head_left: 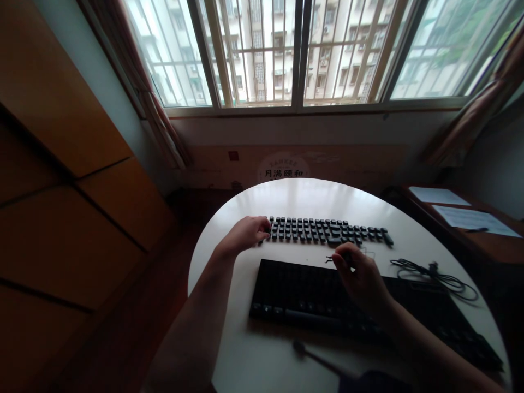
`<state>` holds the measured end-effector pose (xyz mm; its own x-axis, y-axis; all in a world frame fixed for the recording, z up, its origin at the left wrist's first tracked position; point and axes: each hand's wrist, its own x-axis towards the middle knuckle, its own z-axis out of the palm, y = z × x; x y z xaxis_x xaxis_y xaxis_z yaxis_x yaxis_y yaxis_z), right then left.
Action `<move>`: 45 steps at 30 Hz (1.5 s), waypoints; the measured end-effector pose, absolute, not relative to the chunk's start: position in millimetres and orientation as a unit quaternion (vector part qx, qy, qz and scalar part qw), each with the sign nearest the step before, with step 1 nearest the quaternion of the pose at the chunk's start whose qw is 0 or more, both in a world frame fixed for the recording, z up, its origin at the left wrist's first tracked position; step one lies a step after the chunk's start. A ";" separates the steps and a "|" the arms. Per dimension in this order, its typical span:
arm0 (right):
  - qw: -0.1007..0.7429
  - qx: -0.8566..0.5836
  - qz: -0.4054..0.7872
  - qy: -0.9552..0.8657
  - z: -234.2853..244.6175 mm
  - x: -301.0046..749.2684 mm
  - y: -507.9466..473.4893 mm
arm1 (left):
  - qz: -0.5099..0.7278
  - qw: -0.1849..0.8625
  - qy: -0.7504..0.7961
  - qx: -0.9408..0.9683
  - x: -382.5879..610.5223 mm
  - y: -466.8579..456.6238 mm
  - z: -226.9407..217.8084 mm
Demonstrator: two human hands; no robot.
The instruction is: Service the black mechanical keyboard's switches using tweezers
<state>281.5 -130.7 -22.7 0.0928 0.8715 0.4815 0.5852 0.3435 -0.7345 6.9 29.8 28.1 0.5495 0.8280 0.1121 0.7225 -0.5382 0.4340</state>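
A black keyboard point(295, 292) lies across the table, with some keys along its near edge and a bare-looking dark area behind them. Beyond it, loose black keycaps point(307, 229) stand in rows. My left hand point(248, 233) is at the left end of these rows, its thumb and fingers pinched on a dark keycap that they partly hide. Over the keyboard's far edge, my right hand point(358, 270) is closed around a keycap puller point(329, 259); thin wire ends stick out to the left and behind the fingers.
The round white table point(303, 196) carries a coiled black cable point(440, 278) at the right. A dark brush-like tool point(301, 349) lies near the front edge. Papers point(470, 220) and a pen rest on a brown side table, below a barred window.
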 end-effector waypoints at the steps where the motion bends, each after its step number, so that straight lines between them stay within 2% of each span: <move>1: 0.490 -0.553 0.150 -0.657 -22.4 281.4 -131.0 | 0.144 0.171 0.447 0.866 7.0 29.8 28.8; 7: 0.481 -0.541 0.169 -0.669 -20.2 280.3 -131.5 | 0.153 0.116 0.406 0.894 5.0 31.8 32.7; 14: 0.477 -0.529 0.175 -0.680 -23.6 280.1 -129.3 | 0.077 0.169 0.434 0.882 5.4 32.8 26.6; 45: 0.467 -0.508 0.177 -0.702 -25.8 278.4 -129.2 | 0.016 0.116 0.478 0.871 11.5 31.5 16.0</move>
